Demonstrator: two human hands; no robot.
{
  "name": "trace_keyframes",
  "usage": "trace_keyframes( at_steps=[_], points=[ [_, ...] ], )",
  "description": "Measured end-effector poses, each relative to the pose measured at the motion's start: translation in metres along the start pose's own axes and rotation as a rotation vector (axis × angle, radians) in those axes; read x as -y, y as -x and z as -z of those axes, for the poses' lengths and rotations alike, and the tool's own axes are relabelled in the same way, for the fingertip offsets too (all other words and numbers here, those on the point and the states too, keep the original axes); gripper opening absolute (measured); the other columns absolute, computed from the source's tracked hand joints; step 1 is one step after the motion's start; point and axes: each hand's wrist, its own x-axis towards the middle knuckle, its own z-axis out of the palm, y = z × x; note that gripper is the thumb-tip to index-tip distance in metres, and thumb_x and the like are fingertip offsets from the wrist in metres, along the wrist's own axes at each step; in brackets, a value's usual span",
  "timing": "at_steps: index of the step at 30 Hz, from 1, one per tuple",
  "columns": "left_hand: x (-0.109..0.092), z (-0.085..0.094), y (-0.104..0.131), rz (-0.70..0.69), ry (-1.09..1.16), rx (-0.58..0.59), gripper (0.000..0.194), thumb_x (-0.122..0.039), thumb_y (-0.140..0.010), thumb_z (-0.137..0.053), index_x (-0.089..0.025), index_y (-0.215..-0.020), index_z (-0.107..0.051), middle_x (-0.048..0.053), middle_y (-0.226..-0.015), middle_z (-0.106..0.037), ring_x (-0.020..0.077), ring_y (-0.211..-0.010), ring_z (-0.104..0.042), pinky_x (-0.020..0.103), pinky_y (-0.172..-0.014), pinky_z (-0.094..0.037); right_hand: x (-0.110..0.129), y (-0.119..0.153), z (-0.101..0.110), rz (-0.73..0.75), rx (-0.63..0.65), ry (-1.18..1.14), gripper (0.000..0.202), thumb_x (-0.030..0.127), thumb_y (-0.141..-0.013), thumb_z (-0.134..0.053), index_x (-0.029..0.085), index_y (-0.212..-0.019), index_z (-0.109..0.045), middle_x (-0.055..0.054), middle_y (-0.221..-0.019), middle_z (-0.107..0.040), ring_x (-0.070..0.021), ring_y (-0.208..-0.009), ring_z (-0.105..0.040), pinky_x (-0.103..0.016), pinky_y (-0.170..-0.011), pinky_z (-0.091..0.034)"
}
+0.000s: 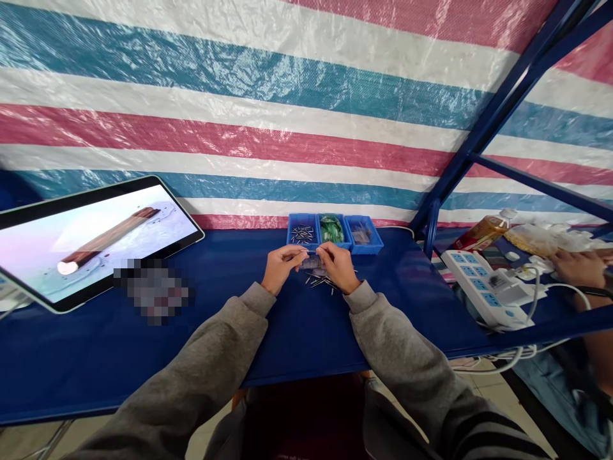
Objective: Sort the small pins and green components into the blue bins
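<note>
Both hands meet over the tabletop [306, 332], just in front of three blue bins. Left hand [283, 263]: thumb and fingers pinched together, grip on one end of a thin rod [312, 250]. Right hand [336, 263]: same pinch on the other end; no gap visible in either grip. Rod lies roughly level between the fingertips, raised above the tabletop. Too small to tell whether it is one piece or two joined.

Below and between the hands: loose heap of slim dark pieces [323, 280], pointing various ways, partly hidden by the right hand. A greyish item behind the heap cannot be identified.

Bins stand side by side. Left bin [289, 231]: many short metallic pieces. Middle bin [330, 215]: green, glossy packing. Right bin [376, 248]: small contents, indistinct.

Left side: a screen [119, 236], tilted, showing a brown stick with a pale end. Near its lower right corner, a pixelated patch; contents unreadable.

Right side, past a blue frame [460, 169]: white power strip [479, 287] with plugs and cables, a bottle [483, 231] lying tilted, and a co-worker's hand [579, 267] near clear plastic bags. Backdrop: striped sheet [268, 140] in red, white and blue.
</note>
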Motion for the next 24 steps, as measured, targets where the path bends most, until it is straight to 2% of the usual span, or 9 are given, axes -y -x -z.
trace_keyframes(
  at_steps=[5, 9, 12, 16, 18, 21, 24],
  points=[
    [-0.0003, -0.0041, 0.0008, 0.013, 0.057, -0.051, 0.03, -0.039, -0.069, -0.076, -0.012, -0.08, -0.07, 0.004, -0.069, -0.066, 0.0102, -0.053, -0.051, 0.024, -0.049, -0.042, 0.0005, 0.0014, -0.0022, 0.01, 0.046, 0.05, 0.032, 0.041, -0.093, -0.045, 0.02, -0.073, -0.058, 0.002, -0.056, -0.054, -0.0129, -0.053, -0.05, -0.024, -0.057, -0.037],
    [-0.0057, -0.0032, 0.0011, 0.018, 0.059, -0.008, 0.03, -0.044, -0.078, -0.066, -0.014, -0.084, -0.061, 0.007, -0.082, -0.069, 0.0145, -0.063, -0.06, 0.024, -0.05, -0.045, -0.0004, 0.0015, -0.0025, 0.008, 0.054, 0.09, 0.038, 0.044, -0.094, -0.043, 0.019, -0.073, -0.061, 0.001, -0.057, -0.056, -0.0133, -0.053, -0.051, -0.025, -0.056, -0.036],
    [-0.0067, -0.0012, 0.0021, -0.035, -0.069, 0.041, 0.03, -0.045, -0.082, -0.06, -0.015, -0.089, -0.061, 0.004, -0.073, -0.067, 0.0118, -0.055, -0.054, 0.023, -0.05, -0.044, -0.0006, 0.001, -0.001, 0.009, 0.002, 0.098, 0.037, 0.043, -0.095, -0.042, 0.019, -0.077, -0.064, 0.0, -0.059, -0.059, -0.0144, -0.054, -0.054, -0.026, -0.058, -0.038],
    [-0.0046, 0.0012, 0.0034, -0.108, -0.318, 0.058, 0.033, -0.047, -0.084, -0.059, -0.016, -0.089, -0.069, 0.005, -0.079, -0.067, 0.0112, -0.055, -0.051, 0.023, -0.049, -0.041, 0.0018, 0.0007, 0.0013, 0.007, -0.044, 0.105, 0.036, 0.043, -0.095, -0.042, 0.019, -0.081, -0.066, -0.001, -0.063, -0.062, -0.0151, -0.056, -0.056, -0.026, -0.06, -0.041],
    [-0.0043, 0.0022, 0.0035, -0.118, -0.365, 0.057, 0.034, -0.047, -0.084, -0.059, -0.016, -0.091, -0.071, 0.004, -0.073, -0.065, 0.0119, -0.055, -0.05, 0.023, -0.05, -0.04, 0.003, 0.0008, 0.0017, 0.014, -0.049, 0.1, 0.035, 0.042, -0.094, -0.044, 0.019, -0.081, -0.066, -0.001, -0.064, -0.063, -0.015, -0.056, -0.056, -0.026, -0.06, -0.041],
    [-0.0057, 0.0033, 0.0034, -0.097, -0.334, 0.078, 0.036, -0.046, -0.086, -0.057, -0.016, -0.104, -0.066, -0.003, -0.054, -0.052, 0.0102, -0.047, -0.043, 0.023, -0.048, -0.038, 0.0028, 0.0011, 0.0012, 0.05, -0.012, 0.066, 0.031, 0.04, -0.093, -0.046, 0.019, -0.082, -0.067, -0.002, -0.065, -0.063, -0.015, -0.055, -0.055, -0.026, -0.059, -0.042],
    [-0.0079, 0.0032, 0.0041, -0.053, -0.274, 0.103, 0.04, -0.045, -0.087, -0.057, -0.016, -0.115, -0.059, -0.007, -0.049, -0.044, 0.0084, -0.043, -0.038, 0.022, -0.047, -0.036, 0.0015, 0.0016, -0.0002, 0.11, 0.033, 0.036, 0.027, 0.037, -0.091, -0.049, 0.018, -0.085, -0.068, -0.003, -0.068, -0.065, -0.0154, -0.057, -0.056, -0.026, -0.059, -0.043]
  ],
)
